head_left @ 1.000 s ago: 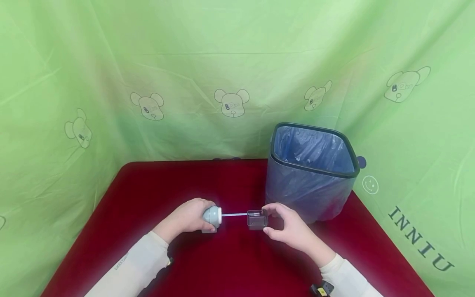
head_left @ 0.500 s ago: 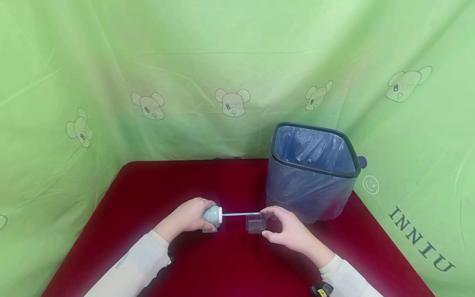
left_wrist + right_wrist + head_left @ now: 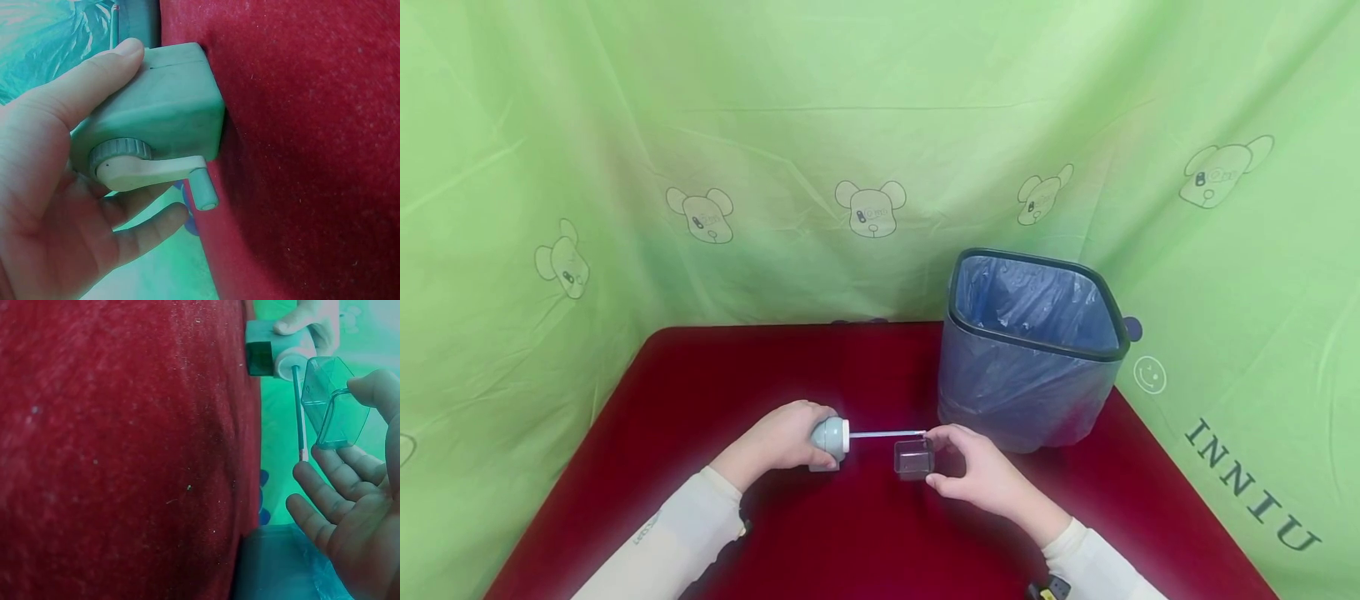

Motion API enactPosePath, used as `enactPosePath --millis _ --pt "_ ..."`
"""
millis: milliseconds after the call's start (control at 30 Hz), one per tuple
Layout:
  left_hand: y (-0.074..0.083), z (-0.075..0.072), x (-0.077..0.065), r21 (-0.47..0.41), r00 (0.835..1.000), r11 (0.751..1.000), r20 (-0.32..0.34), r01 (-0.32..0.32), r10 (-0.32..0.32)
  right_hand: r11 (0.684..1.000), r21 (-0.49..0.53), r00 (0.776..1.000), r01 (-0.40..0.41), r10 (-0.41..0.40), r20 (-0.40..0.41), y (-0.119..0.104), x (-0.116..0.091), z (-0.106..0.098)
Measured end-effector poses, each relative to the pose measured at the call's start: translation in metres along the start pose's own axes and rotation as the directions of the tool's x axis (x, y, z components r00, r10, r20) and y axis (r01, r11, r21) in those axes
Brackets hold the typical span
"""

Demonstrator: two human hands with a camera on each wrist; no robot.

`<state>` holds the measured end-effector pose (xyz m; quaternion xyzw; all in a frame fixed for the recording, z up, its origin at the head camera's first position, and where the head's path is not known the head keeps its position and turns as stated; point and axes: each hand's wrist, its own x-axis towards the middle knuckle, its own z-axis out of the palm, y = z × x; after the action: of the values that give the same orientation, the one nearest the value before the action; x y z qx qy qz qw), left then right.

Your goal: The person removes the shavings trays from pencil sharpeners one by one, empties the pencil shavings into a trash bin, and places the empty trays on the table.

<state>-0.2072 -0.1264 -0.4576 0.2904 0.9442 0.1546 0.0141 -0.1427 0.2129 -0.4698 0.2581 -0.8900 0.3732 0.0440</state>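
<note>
My left hand [image 3: 782, 437] grips a pale green crank pencil sharpener [image 3: 829, 435], which lies on its side at the red table; its crank [image 3: 150, 172] shows in the left wrist view. A pencil [image 3: 883, 433] sticks out of the white front ring toward the right. Between thumb and fingers, my right hand [image 3: 988, 473] holds the clear shavings drawer [image 3: 913, 458], a small see-through box. The drawer is apart from the sharpener, just nearer to me than the pencil's end. In the right wrist view, a fingertip is right at the tip of the pencil [image 3: 300, 419].
A bin [image 3: 1030, 400] with a dark rim and a bluish plastic liner stands at the right back of the red table [image 3: 760, 367], just beyond my right hand. Green printed cloth [image 3: 775, 125] hangs around the back and sides.
The right hand has brought the clear drawer slightly toward me and left, so it no longer overlaps the pencil's end. The left hand and sharpener have stayed put.
</note>
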Motion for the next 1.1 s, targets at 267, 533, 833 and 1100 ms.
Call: enactPosePath --millis 267,533,833,1100 --pt "0.0 0.0 -0.001 -0.007 1.0 1.0 0.001 0.001 -0.001 1.0 -0.014 1.0 -0.005 0.005 0.002 0.004 -0.001 0.003" --pt "0.0 0.001 0.0 0.006 1.0 1.0 0.001 0.005 -0.005 1.0 -0.009 1.0 -0.013 0.013 0.012 0.007 -0.002 0.007" --pt "0.0 0.0 -0.001 0.01 1.0 1.0 -0.002 0.002 -0.002 0.998 -0.048 0.999 -0.035 0.037 0.035 0.01 -0.001 0.011" --pt "-0.001 0.0 -0.001 0.005 1.0 1.0 0.0 -0.005 0.005 0.998 -0.057 0.999 -0.033 0.034 0.03 0.011 0.001 0.014"
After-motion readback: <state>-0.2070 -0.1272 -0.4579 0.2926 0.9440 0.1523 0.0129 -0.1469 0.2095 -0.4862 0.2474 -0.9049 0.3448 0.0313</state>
